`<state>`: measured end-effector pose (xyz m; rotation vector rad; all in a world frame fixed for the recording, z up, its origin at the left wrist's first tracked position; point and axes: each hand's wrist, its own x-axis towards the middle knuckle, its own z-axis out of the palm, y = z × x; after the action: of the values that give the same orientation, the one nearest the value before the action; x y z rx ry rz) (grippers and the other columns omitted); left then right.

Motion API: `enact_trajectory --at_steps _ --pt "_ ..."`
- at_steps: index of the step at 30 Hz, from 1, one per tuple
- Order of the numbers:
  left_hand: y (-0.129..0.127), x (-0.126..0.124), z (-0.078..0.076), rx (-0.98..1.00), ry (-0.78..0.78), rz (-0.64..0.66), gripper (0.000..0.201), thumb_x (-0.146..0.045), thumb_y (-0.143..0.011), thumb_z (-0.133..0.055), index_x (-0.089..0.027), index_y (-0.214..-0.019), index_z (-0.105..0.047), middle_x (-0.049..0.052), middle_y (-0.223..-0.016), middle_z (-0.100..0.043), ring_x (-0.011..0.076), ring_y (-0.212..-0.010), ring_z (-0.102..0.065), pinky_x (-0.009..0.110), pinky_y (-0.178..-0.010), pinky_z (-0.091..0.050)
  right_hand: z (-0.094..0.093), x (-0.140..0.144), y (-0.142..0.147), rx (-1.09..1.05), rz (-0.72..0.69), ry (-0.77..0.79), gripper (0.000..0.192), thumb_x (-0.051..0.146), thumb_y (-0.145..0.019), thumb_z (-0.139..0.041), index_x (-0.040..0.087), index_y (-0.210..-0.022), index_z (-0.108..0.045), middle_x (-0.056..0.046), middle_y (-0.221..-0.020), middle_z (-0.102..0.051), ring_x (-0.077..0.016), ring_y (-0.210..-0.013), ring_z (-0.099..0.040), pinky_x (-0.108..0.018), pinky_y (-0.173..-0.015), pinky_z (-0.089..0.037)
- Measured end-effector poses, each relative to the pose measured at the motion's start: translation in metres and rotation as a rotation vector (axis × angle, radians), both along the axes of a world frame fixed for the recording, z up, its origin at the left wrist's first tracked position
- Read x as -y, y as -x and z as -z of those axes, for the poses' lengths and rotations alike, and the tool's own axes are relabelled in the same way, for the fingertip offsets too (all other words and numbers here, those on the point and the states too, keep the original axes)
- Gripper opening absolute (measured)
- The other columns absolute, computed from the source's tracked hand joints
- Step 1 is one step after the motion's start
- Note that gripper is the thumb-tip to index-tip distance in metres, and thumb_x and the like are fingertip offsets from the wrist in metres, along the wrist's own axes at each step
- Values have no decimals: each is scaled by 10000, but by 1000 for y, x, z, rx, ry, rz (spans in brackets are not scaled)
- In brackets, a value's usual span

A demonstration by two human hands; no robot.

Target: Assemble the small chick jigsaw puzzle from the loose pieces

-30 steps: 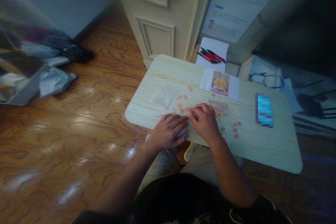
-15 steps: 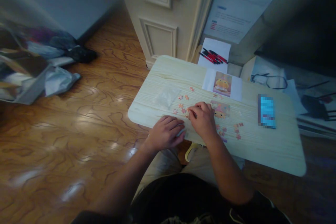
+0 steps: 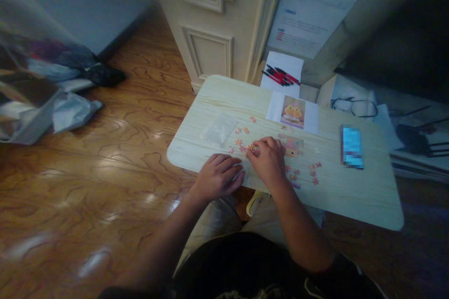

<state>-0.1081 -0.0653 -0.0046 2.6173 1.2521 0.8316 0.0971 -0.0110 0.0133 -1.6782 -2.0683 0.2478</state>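
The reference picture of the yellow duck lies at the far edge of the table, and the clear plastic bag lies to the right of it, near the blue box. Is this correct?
Not quite. The head view shows the clear plastic bag to the left of the reference picture, far from the blue box. The picture does lie at the far edge of the table.

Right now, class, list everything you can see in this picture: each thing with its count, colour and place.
table: one, pale wood, centre
loose puzzle pieces: several, pinkish-orange, scattered on the table
joined puzzle part: one, pink and yellow, beside the right hand
picture sheet: one, white with a yellow figure, far table edge
clear bag: one, table left
blue object: one, blurred, table right
pens: several, red and black, on white paper behind the table
glasses: one pair, dark, right
left hand: near table edge
right hand: fingers on pieces
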Motion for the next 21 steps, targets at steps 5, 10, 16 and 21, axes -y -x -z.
enact_trajectory --at_steps 5,10,16,21 --pt "-2 0 1 20 -3 9 170 -293 -935 -678 -239 -1083 -739 51 -1154 -764 227 -1009 -679 409 -855 -532 -1 -5 6 6 18 79 34 250 -904 -725 243 -935 -711 -93 -1072 -684 -303 -1077 -558 -459 -943 -424" --pt "-2 0 2 19 4 37 176 -268 -931 -686 -246 -1100 -732 54 -1175 -762 234 -1021 -686 417 -861 -542 -1 -9 6 -61 -53 127 87 166 -933 -658 249 -958 -657 -54 -989 -720 -268 -1040 -600 -431 -953 -429" --pt "-12 -3 0 19 29 74 254 -272 -937 -669 -261 -1187 -717 63 -1200 -756 243 -1055 -691 435 -890 -555 -6 -6 -39 -367 -122 99 172 151 -965 -572 236 -1015 -712 -61 -1057 -753 -222 -1034 -672 -364 -951 -515" --pt "-45 -9 -1 29 28 167 269 -294 -950 -640 -246 -1205 -710 73 -1202 -754 251 -1054 -692 444 -899 -562 -6 5 -118 -435 46 87 194 184 -939 -604 236 -1025 -769 -58 -1068 -776 -226 -1011 -713 -389 -947 -548"
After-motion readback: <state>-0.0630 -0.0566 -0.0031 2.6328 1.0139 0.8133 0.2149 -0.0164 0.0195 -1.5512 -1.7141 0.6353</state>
